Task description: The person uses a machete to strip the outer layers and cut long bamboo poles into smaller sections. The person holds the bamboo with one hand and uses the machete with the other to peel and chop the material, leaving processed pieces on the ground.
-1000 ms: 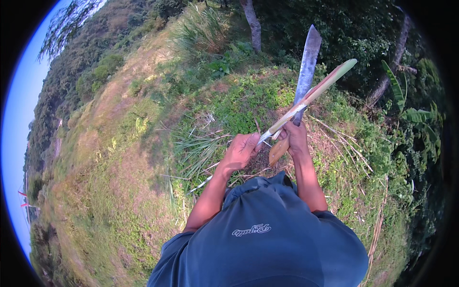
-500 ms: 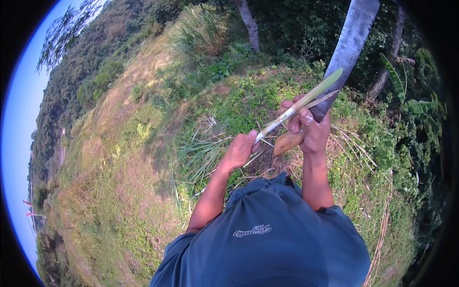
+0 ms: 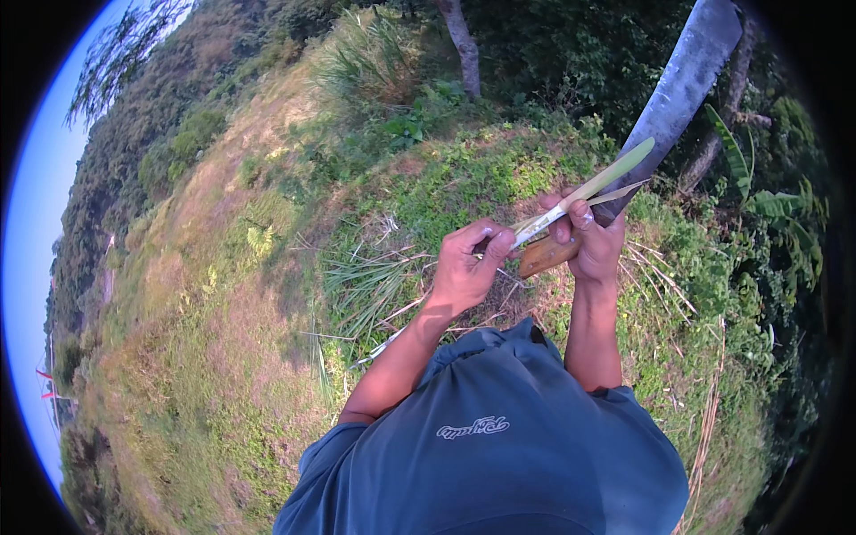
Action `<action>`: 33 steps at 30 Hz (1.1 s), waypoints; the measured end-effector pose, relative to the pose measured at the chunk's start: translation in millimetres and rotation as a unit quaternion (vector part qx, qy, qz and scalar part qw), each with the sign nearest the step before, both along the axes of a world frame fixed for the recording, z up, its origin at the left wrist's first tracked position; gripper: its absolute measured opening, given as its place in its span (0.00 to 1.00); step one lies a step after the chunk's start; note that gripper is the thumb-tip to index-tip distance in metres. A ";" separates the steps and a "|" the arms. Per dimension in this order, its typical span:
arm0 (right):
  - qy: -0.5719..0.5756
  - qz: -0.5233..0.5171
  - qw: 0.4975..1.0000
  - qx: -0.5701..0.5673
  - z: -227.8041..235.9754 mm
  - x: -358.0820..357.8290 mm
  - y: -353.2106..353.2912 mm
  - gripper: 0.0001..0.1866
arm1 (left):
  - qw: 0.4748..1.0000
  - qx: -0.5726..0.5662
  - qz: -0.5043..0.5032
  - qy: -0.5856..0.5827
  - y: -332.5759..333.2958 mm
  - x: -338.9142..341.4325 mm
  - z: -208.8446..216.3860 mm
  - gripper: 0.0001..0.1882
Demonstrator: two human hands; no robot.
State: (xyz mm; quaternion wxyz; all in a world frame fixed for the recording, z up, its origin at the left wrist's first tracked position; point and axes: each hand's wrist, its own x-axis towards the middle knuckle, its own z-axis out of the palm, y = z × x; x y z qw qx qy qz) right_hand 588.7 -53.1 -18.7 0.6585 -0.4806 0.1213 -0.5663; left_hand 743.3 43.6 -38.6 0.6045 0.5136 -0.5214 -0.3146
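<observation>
Here, 2 hands (image 3: pixel 526 250), 1 machete (image 3: pixel 664 111), 1 stalk (image 3: pixel 584 192).

A dark teal-blue short-sleeved shirt (image 3: pixel 499 446) was worn, with a small pale script marking (image 3: pixel 473 428) stitched on the front. Both forearms were left bare below the sleeves, and no gloves, watch or rings were seen on either hand.

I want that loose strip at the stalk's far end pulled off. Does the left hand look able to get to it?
Probably yes. The left hand pinches the near end of the green stalk; nothing lies between it and the strip. The right hand holds stalk and big knife.
</observation>
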 end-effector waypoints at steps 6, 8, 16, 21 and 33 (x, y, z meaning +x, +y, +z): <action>0.011 -0.018 1.000 0.012 -0.8 2.3 0.2 0.16 | 0.968 0.052 0.119 0.214 -8.3 -7.9 -19.1 0.16; 0.004 -0.035 0.999 0.032 -2.6 3.9 1.6 0.12 | 0.941 0.058 0.181 0.281 -15.0 17.1 -31.5 0.15; 0.022 -0.046 0.997 0.064 -12.1 2.5 -8.0 0.12 | 0.997 0.064 0.024 -0.026 6.6 -1.5 -42.1 0.13; 0.169 -0.199 0.963 0.064 -14.7 -7.8 -13.1 0.13 | 0.994 0.026 0.102 -0.030 -1.8 -1.2 -61.0 0.15; 0.566 -0.428 0.673 -0.211 -67.1 -78.7 5.5 0.09 | 0.991 0.097 0.000 -0.087 -64.3 7.5 -124.5 0.15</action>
